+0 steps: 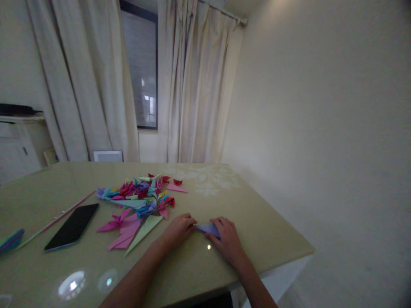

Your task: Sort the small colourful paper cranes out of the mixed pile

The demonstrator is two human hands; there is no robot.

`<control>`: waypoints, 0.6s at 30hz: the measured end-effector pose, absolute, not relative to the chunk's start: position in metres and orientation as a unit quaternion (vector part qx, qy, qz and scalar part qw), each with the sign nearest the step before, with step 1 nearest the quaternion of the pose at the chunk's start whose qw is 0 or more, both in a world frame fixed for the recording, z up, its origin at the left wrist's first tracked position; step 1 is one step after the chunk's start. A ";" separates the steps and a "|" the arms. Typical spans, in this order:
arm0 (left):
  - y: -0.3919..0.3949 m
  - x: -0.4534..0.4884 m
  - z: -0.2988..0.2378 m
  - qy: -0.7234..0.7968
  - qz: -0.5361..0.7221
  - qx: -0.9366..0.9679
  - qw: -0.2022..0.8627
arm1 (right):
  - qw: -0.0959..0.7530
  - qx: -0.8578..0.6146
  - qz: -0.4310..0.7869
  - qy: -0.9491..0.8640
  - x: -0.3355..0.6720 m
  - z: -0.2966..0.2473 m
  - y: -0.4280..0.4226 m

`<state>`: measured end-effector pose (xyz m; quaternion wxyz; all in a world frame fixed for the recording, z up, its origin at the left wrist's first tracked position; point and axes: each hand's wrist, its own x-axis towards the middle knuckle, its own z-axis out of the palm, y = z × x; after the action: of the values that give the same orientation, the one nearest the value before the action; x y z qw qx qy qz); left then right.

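A folded piece of purple paper (207, 229) lies on the table between my two hands. My left hand (180, 227) pinches its narrow left tip with the fingers closed. Across its wider right end rests my right hand (225, 236), thumb in front and fingers behind, gripping the paper. Left of my left hand are a long pale green folded paper (144, 233) and a pink folded paper piece (128, 231). Behind these spreads a pile of colourful folded paper pieces (141, 190), several of them shaped like cranes.
A dark phone (72, 226) lies on the pale glossy table (257, 226), left of the papers. Beside it runs a thin pink and green strip (58, 219). A blue folded piece (11, 241) sits at the far left. The wall (321, 128) stands close on the right.
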<state>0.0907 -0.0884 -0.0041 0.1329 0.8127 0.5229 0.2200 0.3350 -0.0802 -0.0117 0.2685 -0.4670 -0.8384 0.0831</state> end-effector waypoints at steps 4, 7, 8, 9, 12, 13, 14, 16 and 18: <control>-0.090 0.092 -0.003 0.521 0.212 0.817 0.128 | 0.257 -0.469 0.077 -0.842 0.334 -0.008 -0.083; -0.091 0.094 -0.003 0.525 0.213 0.815 0.122 | 0.256 -0.465 0.079 -0.844 0.334 -0.007 -0.084; -0.092 0.094 -0.002 0.527 0.213 0.814 0.120 | 0.258 -0.463 0.081 -0.844 0.335 -0.007 -0.084; -0.092 0.094 -0.002 0.528 0.212 0.814 0.119 | 0.259 -0.461 0.084 -0.845 0.335 -0.007 -0.084; -0.092 0.094 -0.001 0.527 0.205 0.816 0.118 | 0.262 -0.454 0.088 -0.847 0.335 -0.008 -0.083; -0.092 0.094 -0.001 0.526 0.202 0.817 0.119 | 0.262 -0.453 0.089 -0.848 0.335 -0.008 -0.083; -0.092 0.093 -0.001 0.525 0.201 0.819 0.121 | 0.260 -0.452 0.090 -0.848 0.335 -0.008 -0.083; -0.092 0.092 -0.001 0.523 0.198 0.820 0.123 | 0.259 -0.452 0.091 -0.849 0.335 -0.008 -0.082; -0.091 0.090 -0.001 0.521 0.196 0.821 0.126 | 0.259 -0.451 0.093 -0.849 0.335 -0.008 -0.082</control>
<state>0.0902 -0.0909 -0.0014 0.1257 0.8213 0.5208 0.1959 0.3354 -0.0824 -0.0076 0.2585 -0.4512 -0.8491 0.0927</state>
